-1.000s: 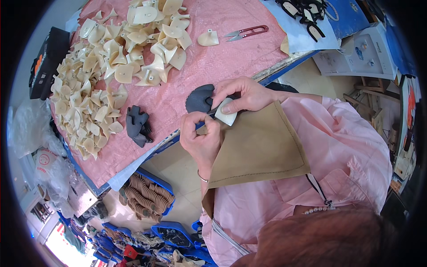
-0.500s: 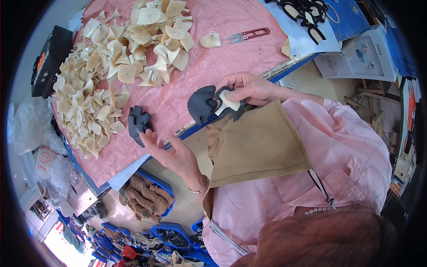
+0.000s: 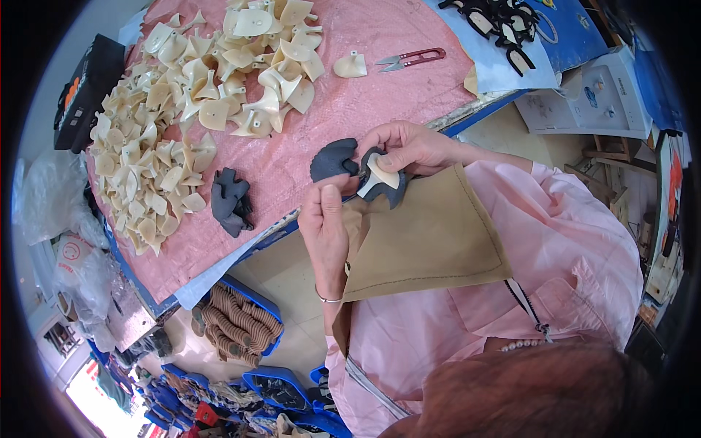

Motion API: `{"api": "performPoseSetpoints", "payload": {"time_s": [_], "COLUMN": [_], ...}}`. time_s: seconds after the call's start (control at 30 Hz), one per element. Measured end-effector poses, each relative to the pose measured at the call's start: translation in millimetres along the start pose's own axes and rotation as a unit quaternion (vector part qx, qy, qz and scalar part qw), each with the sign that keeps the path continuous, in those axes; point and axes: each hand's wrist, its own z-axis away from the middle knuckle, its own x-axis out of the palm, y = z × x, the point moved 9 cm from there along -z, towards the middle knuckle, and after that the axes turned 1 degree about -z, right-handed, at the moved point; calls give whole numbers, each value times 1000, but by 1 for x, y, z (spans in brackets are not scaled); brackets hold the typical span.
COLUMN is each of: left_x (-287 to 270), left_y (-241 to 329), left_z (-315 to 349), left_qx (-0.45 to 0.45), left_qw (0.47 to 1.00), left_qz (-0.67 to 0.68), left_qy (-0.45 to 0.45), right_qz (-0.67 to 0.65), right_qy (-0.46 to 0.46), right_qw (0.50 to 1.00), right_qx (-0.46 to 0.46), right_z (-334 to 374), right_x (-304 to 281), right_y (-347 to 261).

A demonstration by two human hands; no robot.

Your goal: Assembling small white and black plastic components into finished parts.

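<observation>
- Cream-coloured, flat moulded pieces (image 3: 168, 131) lie in a wide heap over the left and upper part of the pink-covered table (image 3: 292, 175), well apart from both hands.
- Beside the heap, a small stack of dark grey cut pieces (image 3: 230, 201) rests on the pink cover, near the table's front edge and closest to the left hand.
- Left hand (image 3: 325, 226) is raised just off the table edge, its grip closed: thumb and fingers pinch the near edge of the dark grey curved piece with a cream insert (image 3: 380, 182), which sits above and slightly right of that hand.
- Right hand (image 3: 405, 146) comes in from the right and closes over the same piece from above, its thumb pressing the cream insert; both hands touch it, the right lying nearer its middle.
- That piece's long axis runs roughly left to right, from the dark lobe over the table to the end over the tan apron (image 3: 431, 241).
- Farther right on the table, red-handled thread snips (image 3: 412, 58) lie beside a single cream piece (image 3: 350, 66), untouched.
</observation>
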Motion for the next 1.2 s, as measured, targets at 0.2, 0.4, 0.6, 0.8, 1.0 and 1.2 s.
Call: {"api": "performPoseSetpoints", "payload": {"time_s": [0.2, 0.4, 0.6, 0.8, 1.0, 1.2], "left_x": [15, 22, 18, 18, 20, 16], "left_y": [-18, -19, -19, -22, -39, -23], "left_z": [11, 14, 12, 13, 22, 16], "left_qx": [-117, -137, -119, -119, -201, -156], "left_qw": [969, 959, 972, 976, 943, 964], "left_qz": [204, 233, 193, 184, 265, 214], "left_qy": [-69, -88, -55, -1, 10, 0], "right_qz": [2, -14, -28, -77, -105, -88], "right_qy": [-16, -17, -14, -47, -68, -70], "right_qw": [1000, 1000, 1000, 995, 989, 993], "right_qx": [-9, -9, 3, 42, 78, 46], "right_z": [-1, -2, -2, -3, -5, -4], "right_x": [0, -1, -2, -2, 5, 7], "right_y": [-1, -1, 1, 11, 19, 11]}}
